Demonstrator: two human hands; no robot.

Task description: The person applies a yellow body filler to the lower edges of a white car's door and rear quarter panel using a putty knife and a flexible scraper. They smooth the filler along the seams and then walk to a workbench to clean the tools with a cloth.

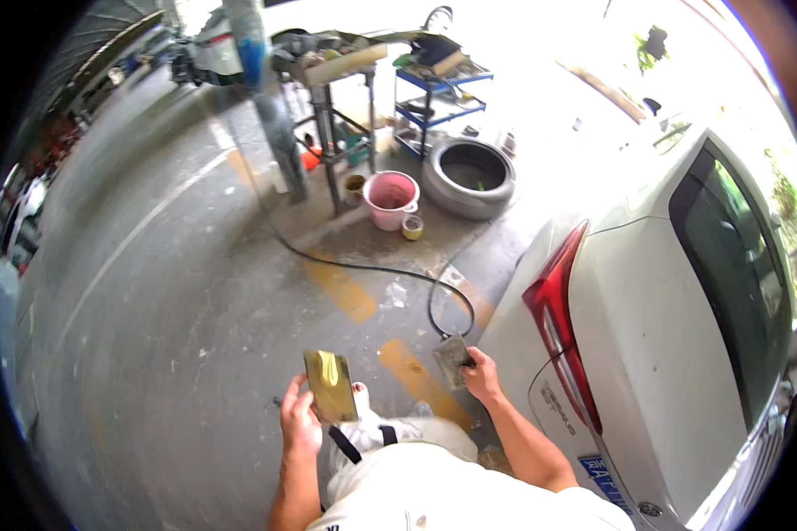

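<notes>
My left hand grips a flat olive-yellow board, held tilted, with a pale yellow smear of paste on its upper part. In my right hand is a flat grey spreader, held at the handle end with fingers wrapped round it. Just right of that hand stands the rear of a white car, with a long red tail light on its corner.
A black hose loops across the grey floor. Ahead are a pillar, a cluttered stand, a blue trolley, stacked tyres, a pink bucket and small pots.
</notes>
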